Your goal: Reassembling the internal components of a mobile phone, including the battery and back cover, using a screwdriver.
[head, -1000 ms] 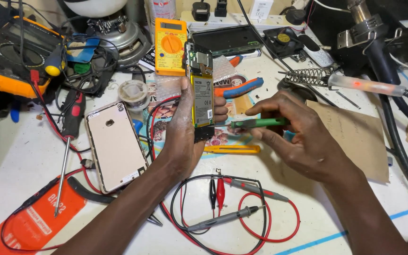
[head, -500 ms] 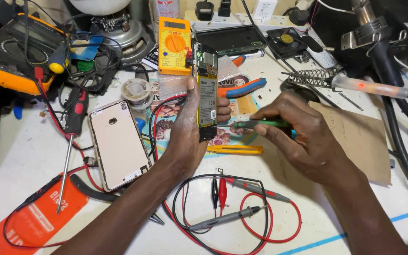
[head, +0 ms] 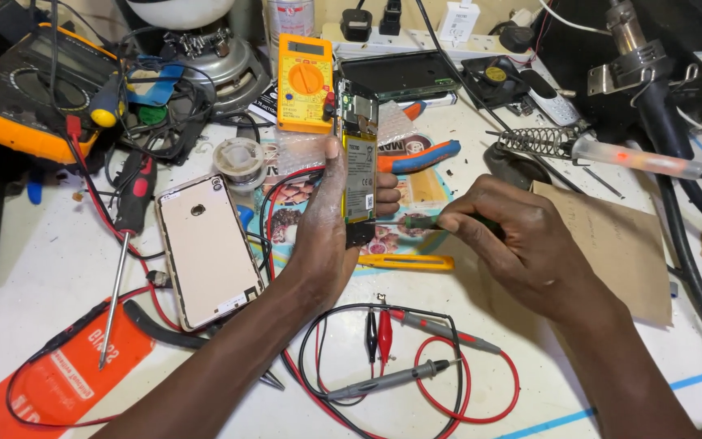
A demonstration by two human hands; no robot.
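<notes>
Opened phone (head: pixel 358 158) upright, clamped edgewise in left hand (head: pixel 327 228); right hand (head: pixel 522 244) pinches green screwdriver (head: pixel 416 221) beside it. Likely light, rigid, fragile: grip edges.

Opened phone (head: pixel 358 162) upright (back off), green screwdriver (head: pixel 416 221) horiz. at edge

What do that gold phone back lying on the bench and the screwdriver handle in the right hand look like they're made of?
The phone back cover looks like matte, gold-painted metal or plastic; its even, dull sheen leaves that open. The screwdriver handle in the right hand looks like translucent green plastic, slightly glossy.
</notes>
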